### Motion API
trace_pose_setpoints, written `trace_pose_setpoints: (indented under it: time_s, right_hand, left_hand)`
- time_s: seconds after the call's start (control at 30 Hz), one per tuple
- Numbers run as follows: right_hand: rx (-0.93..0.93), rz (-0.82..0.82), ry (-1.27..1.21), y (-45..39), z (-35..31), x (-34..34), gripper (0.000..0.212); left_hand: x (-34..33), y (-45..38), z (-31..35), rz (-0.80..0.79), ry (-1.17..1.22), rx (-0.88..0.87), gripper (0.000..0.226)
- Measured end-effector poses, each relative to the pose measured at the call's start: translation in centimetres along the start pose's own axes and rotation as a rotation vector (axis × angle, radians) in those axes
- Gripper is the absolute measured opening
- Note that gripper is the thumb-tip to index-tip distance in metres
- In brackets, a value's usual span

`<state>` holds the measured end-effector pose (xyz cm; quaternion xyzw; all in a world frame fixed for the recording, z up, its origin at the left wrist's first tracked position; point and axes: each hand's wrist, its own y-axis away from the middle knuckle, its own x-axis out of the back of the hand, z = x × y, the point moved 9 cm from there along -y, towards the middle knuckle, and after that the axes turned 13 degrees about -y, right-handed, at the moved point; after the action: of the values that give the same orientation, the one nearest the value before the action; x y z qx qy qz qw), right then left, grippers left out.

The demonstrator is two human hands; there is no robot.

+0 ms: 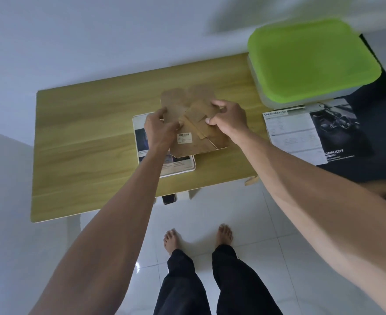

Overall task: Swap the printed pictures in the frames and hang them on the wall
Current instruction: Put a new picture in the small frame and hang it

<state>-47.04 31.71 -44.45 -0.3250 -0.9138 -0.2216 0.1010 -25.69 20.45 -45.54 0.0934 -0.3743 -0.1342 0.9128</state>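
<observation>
Nearest the camera, two bare feet (197, 239) stand on glossy white floor tiles (267, 223), with dark trousers (201, 283) above them. Both bare forearms reach forward over the near edge of a light wooden table (85, 137).

Over the middle of the table both hands hold a flat brown cardboard box (198, 133) with a small white barcode label (184, 138) on its upper face. The left hand (161, 130) grips the box's left edge, its fingers curled round the cardboard. The right hand (229, 119) pinches one of the opened flaps at the box's far end between thumb and forefinger, the other fingers bent. Several rounded flaps stand spread open beyond the hands. What is inside the box cannot be seen.

Under the box, partly covered by it and the left hand, a printed picture (178, 167) with a pale border lies flat on the table. To the right, a large dark printed sheet (337, 133) with the words "SPECIFICATION" and "SIMPLICITY" lies over the table's right end. On its far part sits a pale container with a bright green lid (310, 57). Beyond the table rises a plain white wall (96, 42).
</observation>
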Motion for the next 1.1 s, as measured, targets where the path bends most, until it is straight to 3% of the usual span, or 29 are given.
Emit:
trace_pose_setpoints:
  time_s: [0.17,0.37,0.57,0.83,1.1]
  right_hand:
    - [0.028,-0.102,0.065,1.9,-1.0,-7.2,0.071]
    - [0.022,-0.117,0.137,3.4,0.2,-11.3,0.07]
    - [0.023,-0.087,0.193,3.1,1.6,-11.9,0.072]
    - [-0.003,-0.066,0.299,2.6,2.5,-11.4,0.069]
    - [-0.025,-0.065,0.375,3.4,2.9,-11.7,0.062]
  left_hand:
    - [5.5,-0.4,-5.3,0.046,-0.094,-0.002,0.075]
    - [6.9,-0.9,-8.7,0.013,-0.21,-0.011,0.074]
    - [6.1,-0.9,-9.4,-0.014,-0.242,-0.017,0.074]
    - [5.2,-0.4,-8.6,-0.002,-0.34,-0.061,0.053]
    - [4.5,0.2,-9.3,-0.003,-0.323,-0.02,0.062]
